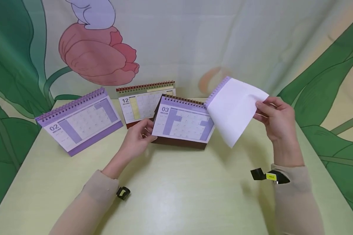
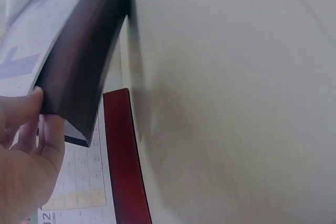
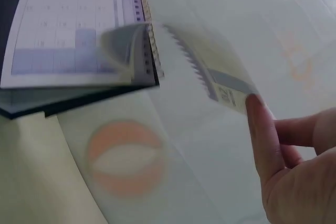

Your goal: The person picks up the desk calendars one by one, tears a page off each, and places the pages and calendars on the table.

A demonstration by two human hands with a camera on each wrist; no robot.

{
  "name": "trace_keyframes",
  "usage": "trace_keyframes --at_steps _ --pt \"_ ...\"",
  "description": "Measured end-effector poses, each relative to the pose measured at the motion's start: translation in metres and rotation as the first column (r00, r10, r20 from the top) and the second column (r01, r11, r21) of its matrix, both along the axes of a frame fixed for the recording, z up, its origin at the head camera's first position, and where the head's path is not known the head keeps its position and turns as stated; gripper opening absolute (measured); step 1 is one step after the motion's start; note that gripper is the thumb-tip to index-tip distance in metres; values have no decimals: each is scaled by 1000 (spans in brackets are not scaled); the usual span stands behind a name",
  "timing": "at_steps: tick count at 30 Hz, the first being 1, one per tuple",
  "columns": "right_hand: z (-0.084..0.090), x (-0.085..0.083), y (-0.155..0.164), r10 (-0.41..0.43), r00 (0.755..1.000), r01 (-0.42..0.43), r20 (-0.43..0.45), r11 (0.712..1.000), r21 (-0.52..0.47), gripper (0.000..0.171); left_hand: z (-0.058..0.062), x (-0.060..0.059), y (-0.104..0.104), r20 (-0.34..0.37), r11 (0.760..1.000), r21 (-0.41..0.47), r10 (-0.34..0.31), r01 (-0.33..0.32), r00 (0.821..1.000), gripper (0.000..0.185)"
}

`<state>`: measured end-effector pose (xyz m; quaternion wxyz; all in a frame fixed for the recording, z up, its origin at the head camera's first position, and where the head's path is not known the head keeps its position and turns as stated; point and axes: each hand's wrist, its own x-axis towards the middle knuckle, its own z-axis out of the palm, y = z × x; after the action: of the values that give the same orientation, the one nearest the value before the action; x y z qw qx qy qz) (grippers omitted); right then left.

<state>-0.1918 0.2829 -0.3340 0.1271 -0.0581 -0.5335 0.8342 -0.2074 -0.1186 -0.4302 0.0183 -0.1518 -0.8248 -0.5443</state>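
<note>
Pale green table (image 1: 176, 195) with 3 calendars, floral curtain (image 1: 194, 39) behind.

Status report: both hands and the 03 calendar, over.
Left hand grips 03 calendar at its left edge. Right hand pinches a loose page, lifted off the table. Calendars 02 and 12 stand behind, nothing blocking.

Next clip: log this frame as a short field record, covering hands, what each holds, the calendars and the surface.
left hand: grips the left edge of the 03 calendar
right hand: pinches a loose calendar page, lifted, blank side showing
other calendars: 02 calendar at left; 12 calendar behind, both standing
surface: pale green table
backdrop: flower-print cloth
</note>
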Motion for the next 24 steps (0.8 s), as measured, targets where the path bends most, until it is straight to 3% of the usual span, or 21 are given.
trace_keyframes --at_steps 6,10,17,24 --pt "-4 -3 18 -67 996 68 64 997 -22 10 -3 1 -7 -2 1000 15 7 -7 1000 24" --pt "-7 -5 24 -76 992 81 104 996 -38 11 1 1 -10 -10 1000 -10 -21 21 1000 22" --pt "-8 -4 51 -202 966 214 162 975 -57 22 9 6 -26 -54 1000 -15 -16 15 998 23" --pt "-12 -8 59 -207 954 222 216 974 -44 26 13 11 -32 -43 998 -32 -49 48 998 21"
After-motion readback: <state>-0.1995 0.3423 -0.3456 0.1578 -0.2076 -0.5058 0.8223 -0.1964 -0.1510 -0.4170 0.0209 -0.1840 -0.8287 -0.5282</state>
